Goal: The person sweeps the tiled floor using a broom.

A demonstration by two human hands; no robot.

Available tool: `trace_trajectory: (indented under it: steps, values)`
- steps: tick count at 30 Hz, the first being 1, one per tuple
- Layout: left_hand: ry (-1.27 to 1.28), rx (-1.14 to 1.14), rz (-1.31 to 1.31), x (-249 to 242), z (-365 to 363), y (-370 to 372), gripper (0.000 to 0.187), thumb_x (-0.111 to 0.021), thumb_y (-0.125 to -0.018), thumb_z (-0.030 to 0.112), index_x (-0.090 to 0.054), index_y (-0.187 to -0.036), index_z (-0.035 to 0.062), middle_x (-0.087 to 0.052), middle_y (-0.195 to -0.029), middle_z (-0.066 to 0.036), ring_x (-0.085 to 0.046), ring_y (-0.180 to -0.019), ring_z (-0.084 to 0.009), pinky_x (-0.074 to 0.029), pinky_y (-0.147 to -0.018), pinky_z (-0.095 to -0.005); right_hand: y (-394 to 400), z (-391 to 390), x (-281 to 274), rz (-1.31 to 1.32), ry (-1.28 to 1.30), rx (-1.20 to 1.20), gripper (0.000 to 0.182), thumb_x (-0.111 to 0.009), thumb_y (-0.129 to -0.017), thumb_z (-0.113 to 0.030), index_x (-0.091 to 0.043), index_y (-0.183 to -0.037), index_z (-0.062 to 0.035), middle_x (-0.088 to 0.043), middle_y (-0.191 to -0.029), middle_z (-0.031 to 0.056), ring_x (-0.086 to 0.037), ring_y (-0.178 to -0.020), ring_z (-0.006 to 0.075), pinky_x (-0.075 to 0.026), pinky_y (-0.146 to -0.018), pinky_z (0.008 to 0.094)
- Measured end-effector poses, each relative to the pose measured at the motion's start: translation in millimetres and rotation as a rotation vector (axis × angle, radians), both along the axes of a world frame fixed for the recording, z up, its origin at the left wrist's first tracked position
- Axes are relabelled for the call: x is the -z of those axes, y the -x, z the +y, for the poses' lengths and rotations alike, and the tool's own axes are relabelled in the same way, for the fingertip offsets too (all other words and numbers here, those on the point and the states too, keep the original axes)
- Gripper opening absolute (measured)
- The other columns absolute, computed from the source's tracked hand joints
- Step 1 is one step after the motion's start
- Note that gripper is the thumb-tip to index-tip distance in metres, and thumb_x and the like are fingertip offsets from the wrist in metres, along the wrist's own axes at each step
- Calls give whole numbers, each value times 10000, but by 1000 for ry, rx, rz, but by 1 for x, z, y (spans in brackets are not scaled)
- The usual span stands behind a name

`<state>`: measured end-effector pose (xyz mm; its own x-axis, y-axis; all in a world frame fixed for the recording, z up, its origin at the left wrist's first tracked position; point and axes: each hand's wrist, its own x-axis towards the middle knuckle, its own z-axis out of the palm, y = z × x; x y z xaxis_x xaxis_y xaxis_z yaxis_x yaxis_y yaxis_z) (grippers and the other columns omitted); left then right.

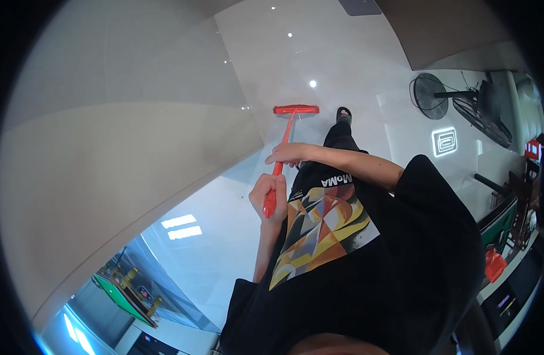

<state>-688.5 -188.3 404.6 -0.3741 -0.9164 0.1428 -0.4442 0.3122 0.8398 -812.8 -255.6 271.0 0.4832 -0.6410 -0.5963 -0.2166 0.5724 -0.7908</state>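
A red long-handled broom (288, 128) slants away from my body, with its wide red head (296, 109) down on the light, glossy floor. My left hand (266, 194) is closed around the top of the handle, and the rounded red end sticks out below the fist. Farther down the shaft, my right hand (288, 153) grips the handle, its arm crossing in front of my black T-shirt (414, 248). Some of the right hand's fingers are hidden behind the handle and hand.
A large pale panel or wall (147, 136) stands close on the left. A foot in a black sandal (343, 114) is on the floor right of the broom head. Black standing fans (430, 96) are at right, below a brownish cabinet-like block (455, 35).
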Motion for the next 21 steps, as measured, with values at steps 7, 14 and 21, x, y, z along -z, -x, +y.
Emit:
trace_trajectory:
  steps: [7,14,21]
  values:
    - [276,289,-32,2,-6,190,287,-652,-813,44,-475,-589,16,-521,-584,-103,-458,-443,-236,-346,-446,-312,179,30,-3,-130,79,299,439,-638,-749,-439,-631,-839,-10,-572,-720,81,-583,-594,201,-472,-486,318]
    - [414,657,-105,-27,-17,351,352,-662,-847,122,-457,-579,25,-528,-576,-83,-461,-445,-239,-350,-452,-320,337,46,-12,-248,38,624,333,-687,-737,-349,-624,-780,-25,-552,-644,45,-522,-518,143,-428,-461,265]
    - [248,671,-155,-28,-17,532,205,-696,-819,139,-553,-715,34,-635,-774,-100,-583,-661,-249,-420,-655,-318,529,46,9,0,160,904,270,-654,-753,-300,-639,-767,-30,-570,-642,64,-548,-584,176,-425,-528,313]
